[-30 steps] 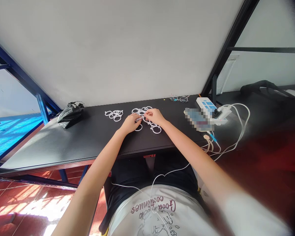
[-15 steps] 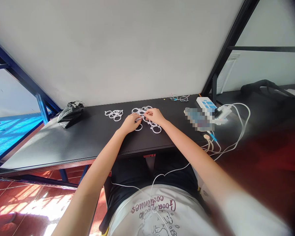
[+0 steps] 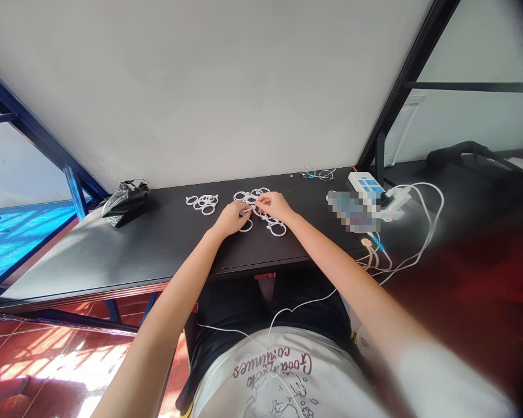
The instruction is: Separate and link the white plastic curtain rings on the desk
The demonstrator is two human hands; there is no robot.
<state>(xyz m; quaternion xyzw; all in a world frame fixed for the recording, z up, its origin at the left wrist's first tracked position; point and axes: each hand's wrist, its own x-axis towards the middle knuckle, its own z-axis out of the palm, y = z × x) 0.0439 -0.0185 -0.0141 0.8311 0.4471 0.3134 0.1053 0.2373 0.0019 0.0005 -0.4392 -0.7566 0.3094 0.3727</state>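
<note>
On the black table (image 3: 113, 255) lies a loose pile of white plastic rings (image 3: 270, 223) near its middle. My left hand (image 3: 230, 217) and my right hand (image 3: 275, 205) meet over this pile, each with fingers pinched on a white ring (image 3: 249, 208) held between them. A smaller, separate heap of white rings (image 3: 203, 202) lies to the left of my hands, untouched.
A crumpled black plastic bag (image 3: 124, 200) sits at the table's left rear. Wire-framed glasses (image 3: 317, 173) lie by the wall. At the right are a white power strip (image 3: 366, 186), a blurred flat object (image 3: 353, 210) and white cables (image 3: 412, 238) hanging over the edge.
</note>
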